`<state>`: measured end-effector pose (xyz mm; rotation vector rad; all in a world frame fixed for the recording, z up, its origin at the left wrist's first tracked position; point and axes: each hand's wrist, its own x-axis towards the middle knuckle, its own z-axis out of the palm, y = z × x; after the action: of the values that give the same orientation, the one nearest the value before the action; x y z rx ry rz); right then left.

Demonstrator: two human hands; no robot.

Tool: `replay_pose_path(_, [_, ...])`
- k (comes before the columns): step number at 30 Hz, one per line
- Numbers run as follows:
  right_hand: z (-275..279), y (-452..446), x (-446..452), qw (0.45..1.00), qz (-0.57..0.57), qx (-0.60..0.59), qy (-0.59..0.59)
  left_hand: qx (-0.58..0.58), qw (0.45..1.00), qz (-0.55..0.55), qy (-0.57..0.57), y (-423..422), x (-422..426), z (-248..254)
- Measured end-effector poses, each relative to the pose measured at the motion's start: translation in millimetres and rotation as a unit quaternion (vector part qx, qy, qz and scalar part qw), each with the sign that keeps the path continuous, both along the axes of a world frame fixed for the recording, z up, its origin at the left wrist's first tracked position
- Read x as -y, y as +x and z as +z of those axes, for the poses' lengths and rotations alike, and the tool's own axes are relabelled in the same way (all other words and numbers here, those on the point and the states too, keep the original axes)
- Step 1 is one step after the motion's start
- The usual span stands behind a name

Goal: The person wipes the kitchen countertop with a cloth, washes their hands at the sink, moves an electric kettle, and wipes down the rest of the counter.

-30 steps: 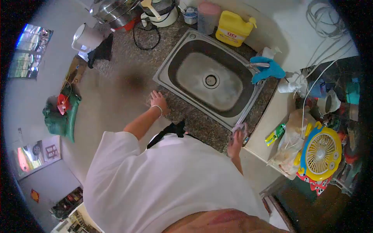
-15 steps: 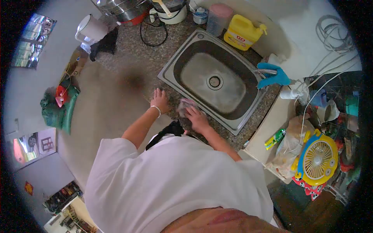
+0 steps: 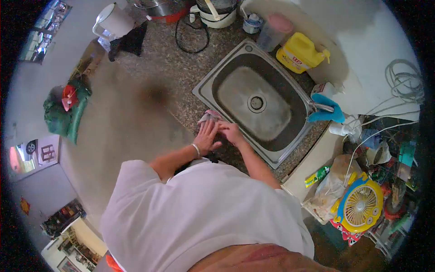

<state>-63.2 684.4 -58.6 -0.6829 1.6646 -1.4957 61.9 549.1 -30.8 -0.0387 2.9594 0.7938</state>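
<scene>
A crumpled pink and grey cloth [image 3: 209, 117] lies on the speckled countertop [image 3: 167, 72], against the near left edge of the steel sink [image 3: 216, 77]. My left hand [image 3: 207, 137], with a white bracelet at the wrist, reaches the cloth with its fingers stretched out and touches its lower side. Beside it, my right hand [image 3: 231, 132] has its fingers bent around the cloth's right end, close to the left fingertips. The sink's basin holds no objects.
Behind the sink stand a yellow jug [image 3: 299, 53] and a pink-lidded container [image 3: 274, 31]. A blue glove [image 3: 325, 109] hangs over the faucet. At the right are a yellow fan [image 3: 360, 206] and plastic bags. Back left are a white pitcher [image 3: 115, 21], a black cloth [image 3: 130, 41] and a cooker.
My right hand has moved left along the counter edge with the cloth. My left hand has shifted right from the bare counter to the cloth. The view has turned slightly.
</scene>
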Motion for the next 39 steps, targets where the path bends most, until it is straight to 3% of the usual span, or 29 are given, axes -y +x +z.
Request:
replay_pose_path(2, [32.7,-14.8,-2.3,0.975,-0.095,0.177,0.094,0.085,0.994,0.069,-0.014,-9.0,0.9,5.1])
replay_pose_path(3, [29.8,-18.1,-6.2,0.96,-0.169,0.221,0.039,0.112,0.988,0.077,-0.076,-16.7,10.2,6.1])
replay_pose_path(7, [25.7,-44.1,-50.7,0.915,-0.308,0.259,0.031,0.081,0.968,0.192,-0.137,-36.2,93.8,-10.0])
replay_pose_path(8, [21.1,-48.1,-68.4,0.906,-0.345,0.246,0.024,0.114,0.967,0.217,-0.071,-47.5,119.8,-3.3])
replay_pose_path(10, [26.0,-59.1,-101.9,0.864,-0.439,0.246,0.025,0.114,0.969,0.212,-0.053,-74.3,163.9,-10.1])
replay_pose_path(12, [30.9,-69.0,-131.5,0.839,-0.498,0.213,0.045,0.038,0.975,0.163,-0.149,-107.3,193.7,-38.6])
replay_pose_path(15, [20.2,-80.3,-164.1,0.797,-0.571,0.194,0.026,-0.048,0.979,0.02,-0.199,-191.9,204.3,-66.9])
replay_pose_path(18, [51.7,-90.4,-158.8,0.766,-0.611,0.178,0.088,0.2,0.885,-0.15,-0.393,-291.9,142.9,38.2])
replay_pose_path(20, [59.6,-100.2,-162.2,0.768,-0.606,0.169,0.118,0.116,0.916,-0.1,-0.37,-349.1,149.2,-8.2])
replay_pose_path(22, [47.4,-107.9,-175.1,0.779,-0.6,0.15,0.104,0.079,0.938,-0.061,-0.331,-377.3,131.6,-10.3])
replay_pose_path(23, [37.7,-114.7,-182.5,0.787,-0.592,0.143,0.096,0.085,0.946,-0.048,-0.309,-381.3,124.7,18.2])
replay_pose_path(24, [27.8,-124.0,-194.3,0.781,-0.605,0.055,0.146,0.094,0.952,-0.035,-0.289,-381.7,118.9,34.6])
replay_pose_path(26, [7.5,-144.9,-217.9,0.752,-0.602,-0.113,0.244,0.012,0.956,-0.06,-0.288,-375.2,124.0,23.8])
replay_pose_path(28, [17.3,-177.2,-221.5,0.707,-0.706,-0.01,-0.046,-0.082,0.946,-0.097,-0.297,-358.3,144.3,1.4])
replay_pose_path(29, [18.9,-196.7,-224.3,0.655,-0.73,0.05,-0.189,-0.139,0.932,-0.126,-0.309,-347.2,159.0,-21.0])
replay_pose_path(30, [8.2,-216.9,-237.8,0.598,-0.724,0.139,-0.314,-0.104,0.939,-0.118,-0.304,-331.3,165.2,-19.8])
replay_pose_path(31, [-17.2,-229.7,-252.0,0.707,-0.685,-0.034,-0.174,-0.069,0.945,-0.11,-0.3,-315.5,171.3,-18.1])
replay_pose_path(33, [-46.7,-214.0,-248.8,0.761,-0.613,-0.195,-0.081,0.148,0.95,-0.042,-0.272,-258.2,149.2,19.9])
replay_pose_path(35, [-15.4,-213.8,-231.3,0.72,-0.637,-0.191,-0.199,0.29,0.907,-0.058,-0.301,-225.3,118.9,73.6])
replay_pose_path(37, [10.4,-217.9,-221.3,0.695,-0.699,-0.117,-0.121,0.337,0.886,-0.071,-0.31,-212.3,109.9,92.3])
replay_pose_path(39, [-2.4,-217.7,-230.2,0.7,-0.697,-0.153,0.033,0.292,0.913,-0.02,-0.286,-196.5,115.7,75.7])
